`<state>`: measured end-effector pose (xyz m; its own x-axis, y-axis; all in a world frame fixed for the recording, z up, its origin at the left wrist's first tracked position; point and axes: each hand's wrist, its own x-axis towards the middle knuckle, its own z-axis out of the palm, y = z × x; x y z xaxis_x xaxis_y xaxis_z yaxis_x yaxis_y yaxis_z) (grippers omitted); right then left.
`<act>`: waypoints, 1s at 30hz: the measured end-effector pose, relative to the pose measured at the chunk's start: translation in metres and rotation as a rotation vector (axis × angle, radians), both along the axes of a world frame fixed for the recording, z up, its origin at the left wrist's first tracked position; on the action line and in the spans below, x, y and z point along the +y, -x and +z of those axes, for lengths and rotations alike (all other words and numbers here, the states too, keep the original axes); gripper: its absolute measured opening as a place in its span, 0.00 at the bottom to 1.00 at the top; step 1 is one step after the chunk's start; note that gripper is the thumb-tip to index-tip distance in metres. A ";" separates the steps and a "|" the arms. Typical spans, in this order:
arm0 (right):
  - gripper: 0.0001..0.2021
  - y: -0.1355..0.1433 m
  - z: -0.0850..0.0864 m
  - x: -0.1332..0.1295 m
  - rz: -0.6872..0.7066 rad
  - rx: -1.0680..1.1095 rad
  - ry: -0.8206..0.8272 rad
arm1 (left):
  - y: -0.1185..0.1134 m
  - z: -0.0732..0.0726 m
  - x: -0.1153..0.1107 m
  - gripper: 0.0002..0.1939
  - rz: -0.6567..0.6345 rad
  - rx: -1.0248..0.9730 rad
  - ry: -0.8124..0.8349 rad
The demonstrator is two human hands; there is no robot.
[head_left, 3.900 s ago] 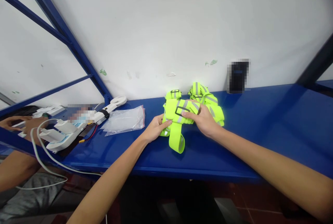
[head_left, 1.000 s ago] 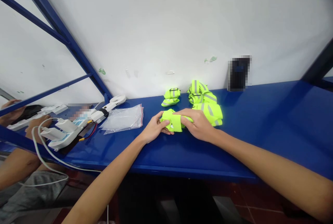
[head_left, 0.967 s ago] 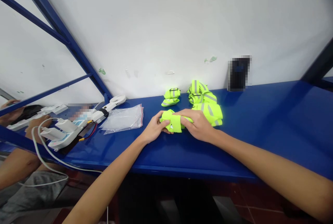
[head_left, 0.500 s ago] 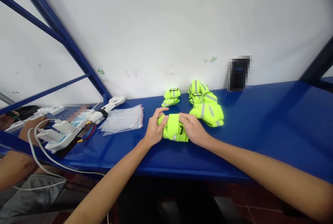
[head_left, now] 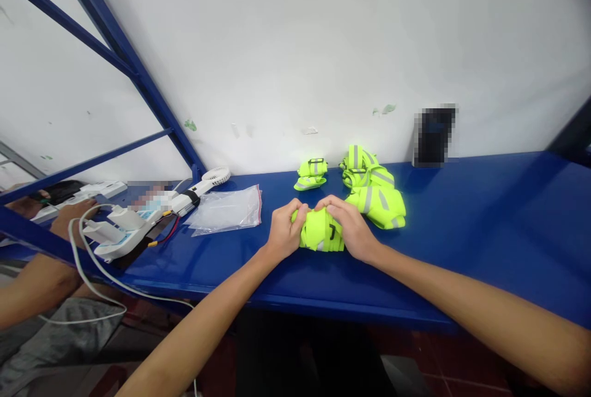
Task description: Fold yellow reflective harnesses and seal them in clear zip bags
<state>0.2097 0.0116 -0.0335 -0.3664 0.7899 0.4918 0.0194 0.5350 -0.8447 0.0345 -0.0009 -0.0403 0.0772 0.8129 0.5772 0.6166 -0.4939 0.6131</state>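
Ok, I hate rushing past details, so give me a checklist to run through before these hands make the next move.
1. Left hand on the yellow-green bundle: ok, curled over its left end.
2. Right hand on the bundle: ok, at its right end.
3. Strap ends tucked in: cannot tell, the hands cover both sides.
4. Right hand clear of the striped roll behind it: cannot tell, they overlap in view.
5. Plastic bags away from the hands: ok, lying flat to the left.
6. Co-worker's hand away from the bundle: ok, far left, beyond the power strip.
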 end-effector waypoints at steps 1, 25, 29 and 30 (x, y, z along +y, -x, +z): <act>0.11 0.000 0.000 -0.001 0.016 -0.010 -0.002 | 0.000 0.000 0.000 0.20 0.010 0.003 -0.012; 0.10 0.008 0.000 -0.003 -0.149 0.005 -0.010 | -0.002 -0.007 0.002 0.22 -0.088 0.213 -0.314; 0.09 0.007 0.000 0.000 -0.162 0.041 0.014 | 0.001 -0.007 0.000 0.23 -0.159 0.273 -0.332; 0.09 0.006 0.000 0.001 -0.168 0.052 0.031 | 0.004 -0.004 0.000 0.23 -0.176 0.292 -0.339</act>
